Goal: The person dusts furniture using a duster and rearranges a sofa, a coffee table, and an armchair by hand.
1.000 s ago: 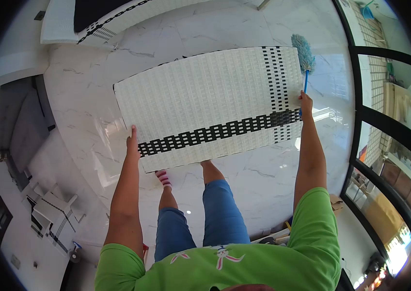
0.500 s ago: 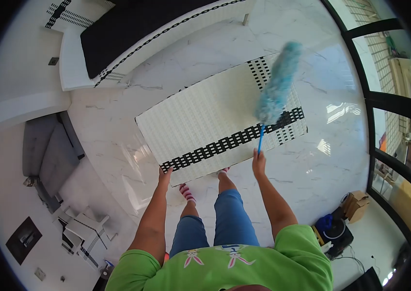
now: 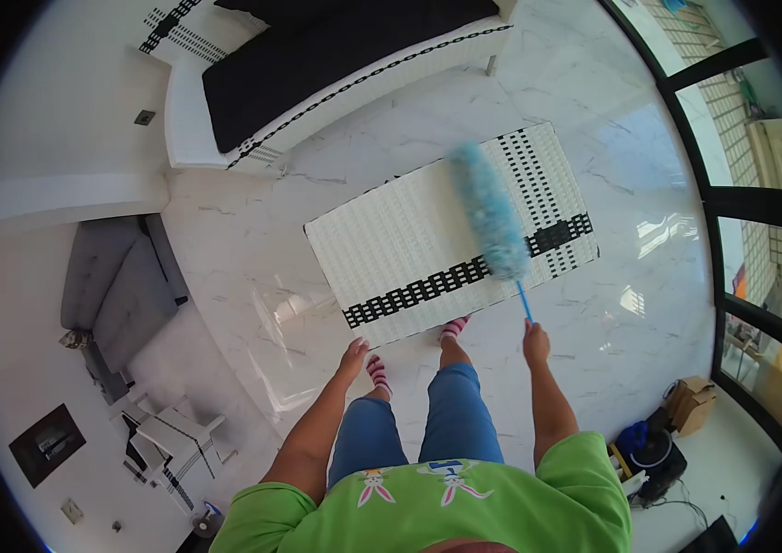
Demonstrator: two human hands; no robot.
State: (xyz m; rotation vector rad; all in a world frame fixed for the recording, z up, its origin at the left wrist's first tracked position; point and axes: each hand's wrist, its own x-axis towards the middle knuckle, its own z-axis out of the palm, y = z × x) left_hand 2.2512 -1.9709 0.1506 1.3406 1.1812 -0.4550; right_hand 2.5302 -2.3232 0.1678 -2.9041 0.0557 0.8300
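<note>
My right hand (image 3: 536, 343) is closed round the thin blue handle of a feather duster (image 3: 491, 217). Its fluffy light-blue head reaches across a low white woven table (image 3: 391, 240) with black patterned bands, and looks slightly blurred. My left hand (image 3: 352, 356) is just off the table's near left corner, fingers stretched out and holding nothing. Whether the duster's fluff presses on the tabletop or hovers just over it, I cannot tell.
A white woven bench with a black cushion (image 3: 336, 69) stands beyond the table. On the left are a grey sofa (image 3: 119, 276) and a white chair (image 3: 174, 442). Black-framed glass doors (image 3: 755, 198) line the right, with a cardboard box (image 3: 691, 404) and cables below. My feet are by the table's near edge.
The duster's head has swung left across the table, now tilting left instead of right. My left hand has come off the table's corner. The whole view has shifted a little.
</note>
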